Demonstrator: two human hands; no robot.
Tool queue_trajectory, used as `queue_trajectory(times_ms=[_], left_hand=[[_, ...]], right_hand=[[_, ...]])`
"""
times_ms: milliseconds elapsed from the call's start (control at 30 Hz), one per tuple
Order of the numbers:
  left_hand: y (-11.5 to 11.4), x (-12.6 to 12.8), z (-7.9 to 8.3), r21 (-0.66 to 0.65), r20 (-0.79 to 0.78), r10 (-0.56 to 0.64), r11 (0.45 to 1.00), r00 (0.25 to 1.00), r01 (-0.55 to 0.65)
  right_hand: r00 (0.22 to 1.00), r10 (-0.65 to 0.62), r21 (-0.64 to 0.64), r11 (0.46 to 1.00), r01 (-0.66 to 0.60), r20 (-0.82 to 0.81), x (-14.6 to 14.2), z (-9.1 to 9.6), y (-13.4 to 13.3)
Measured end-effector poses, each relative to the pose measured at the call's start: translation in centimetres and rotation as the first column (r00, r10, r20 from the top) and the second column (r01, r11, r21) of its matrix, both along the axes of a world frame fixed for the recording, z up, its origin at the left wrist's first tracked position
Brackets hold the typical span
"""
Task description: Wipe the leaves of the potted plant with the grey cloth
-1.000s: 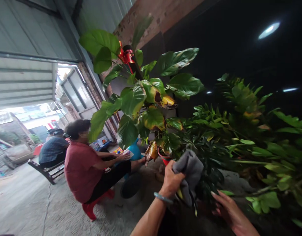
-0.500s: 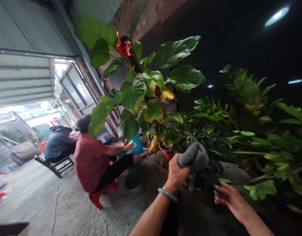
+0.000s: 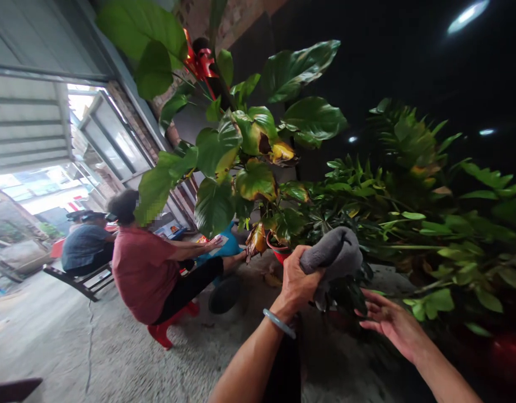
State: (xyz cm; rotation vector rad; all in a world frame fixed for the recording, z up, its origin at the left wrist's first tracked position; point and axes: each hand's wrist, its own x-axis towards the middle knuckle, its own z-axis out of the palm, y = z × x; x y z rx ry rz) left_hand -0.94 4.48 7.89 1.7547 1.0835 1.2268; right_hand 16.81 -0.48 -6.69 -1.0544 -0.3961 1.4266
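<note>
My left hand (image 3: 295,282) grips a bunched grey cloth (image 3: 333,254) and presses it onto the dark leaves of a low bushy plant (image 3: 367,224). A pale bracelet sits on that wrist. My right hand (image 3: 388,319) is open, palm up, fingers spread just under the same leaves, to the right of the cloth. Behind stands a tall plant (image 3: 249,151) with big broad leaves, some yellowed, and a red ribbon (image 3: 199,59) near its top. Its red pot (image 3: 278,254) shows just left of the cloth.
A person in a red shirt (image 3: 144,268) sits on a low red stool at the left, next to a blue object. Another person (image 3: 84,246) sits on a bench farther back. Gravelly concrete floor (image 3: 115,358) lies below. More foliage (image 3: 459,246) fills the right.
The cloth in my left hand has risen and bunched up higher on the leaves. My right hand has lifted and turned palm up. The view has shifted slightly upward.
</note>
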Motion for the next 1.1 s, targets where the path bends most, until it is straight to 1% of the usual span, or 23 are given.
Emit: queue_trajectory(times_ms=[67,167,200,300,367,467,533,633,700,833,900,1000,1100], left_hand=[[0.2,0.3,-0.1,0.036,-0.016,-0.030,0.999,0.999,0.031],[1.1,0.8,0.1,0.164,-0.022,-0.028,0.986,0.999,0.031],[1.5,1.0,0.1,0.186,-0.035,-0.026,0.982,0.999,0.032],[2.3,1.1,0.1,0.173,-0.112,-0.060,0.982,0.992,0.079],[2.4,1.0,0.4,0.169,-0.135,-0.084,0.980,0.987,0.107],[2.5,0.7,0.9,0.242,-0.099,-0.042,0.968,0.994,0.065],[2.8,0.7,0.9,0.274,-0.095,-0.019,0.961,0.995,0.045],[3.1,0.8,0.2,0.214,-0.168,-0.085,0.969,0.982,0.120],[3.2,0.6,-0.2,0.178,-0.185,-0.115,0.973,0.976,0.148],[2.9,0.0,0.0,0.202,-0.128,-0.087,0.973,0.988,0.112],[2.8,-0.3,0.1,0.183,-0.132,-0.075,0.978,0.988,0.099],[2.6,-0.4,-0.3,0.129,-0.159,-0.072,0.987,0.985,0.093],[2.6,-0.4,-0.5,0.126,-0.160,-0.076,0.987,0.984,0.097]], right_hand=[[1.000,0.009,-0.008,1.000,-0.009,0.014,0.5,-0.2,-0.1],[0.999,0.031,-0.007,1.000,-0.030,0.037,1.1,-0.4,-0.3],[0.998,0.038,-0.006,0.999,-0.038,0.043,1.2,-0.5,-0.4],[0.997,0.053,-0.004,0.999,-0.053,0.053,1.3,-0.4,-0.5],[0.997,0.053,-0.007,0.999,-0.053,0.057,1.3,-0.2,-0.6],[0.996,0.043,-0.019,0.999,-0.042,0.073,1.4,-0.1,-0.7],[0.995,0.030,-0.029,0.999,-0.027,0.094,1.4,-0.2,-0.7],[0.993,0.009,-0.027,1.000,-0.005,0.121,1.4,-0.7,-0.6],[0.992,-0.001,-0.017,1.000,0.003,0.128,1.4,-1.0,-0.6],[0.992,-0.020,-0.016,1.000,0.022,0.127,1.3,-1.0,-0.5],[0.993,-0.027,-0.023,0.999,0.030,0.113,1.1,-0.9,-0.4],[0.996,-0.031,-0.032,0.999,0.034,0.080,1.0,-0.6,-0.4],[0.998,-0.041,-0.031,0.999,0.042,0.054,1.0,-0.6,-0.4]])
